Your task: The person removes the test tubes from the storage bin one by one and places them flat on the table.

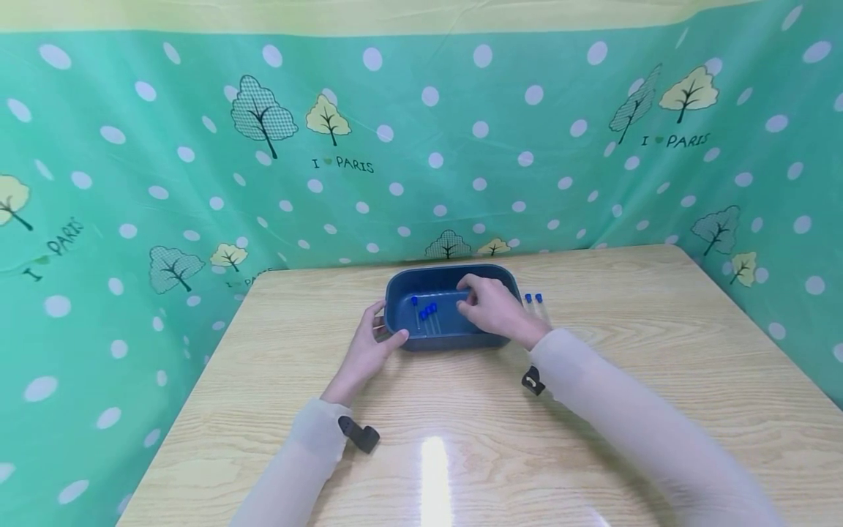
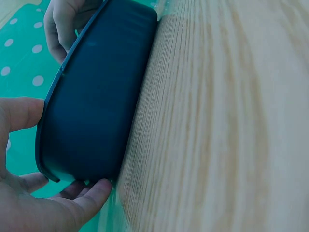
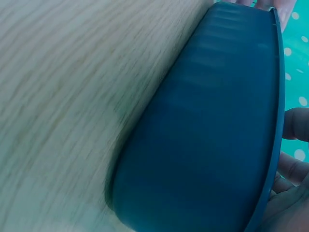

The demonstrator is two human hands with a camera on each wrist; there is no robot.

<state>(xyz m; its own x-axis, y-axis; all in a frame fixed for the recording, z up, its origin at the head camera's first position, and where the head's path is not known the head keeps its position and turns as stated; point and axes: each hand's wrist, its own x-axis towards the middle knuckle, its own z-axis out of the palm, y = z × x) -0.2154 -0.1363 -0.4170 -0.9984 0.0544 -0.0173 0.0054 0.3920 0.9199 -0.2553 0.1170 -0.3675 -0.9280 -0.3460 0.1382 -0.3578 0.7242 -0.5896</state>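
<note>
I see my left hand [image 1: 370,344] gripping the left rim of the dark blue tub [image 1: 440,338] at the table's [image 1: 632,380] middle, my right hand [image 1: 492,307] reaching inside with curled fingers, whether holding a tube I cannot tell; the tub seems light, stiff, smooth, best held at its rim.

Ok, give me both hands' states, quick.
Left hand: grips the left end of the blue tray.
Right hand: over the tray, grip cannot be told.
</note>
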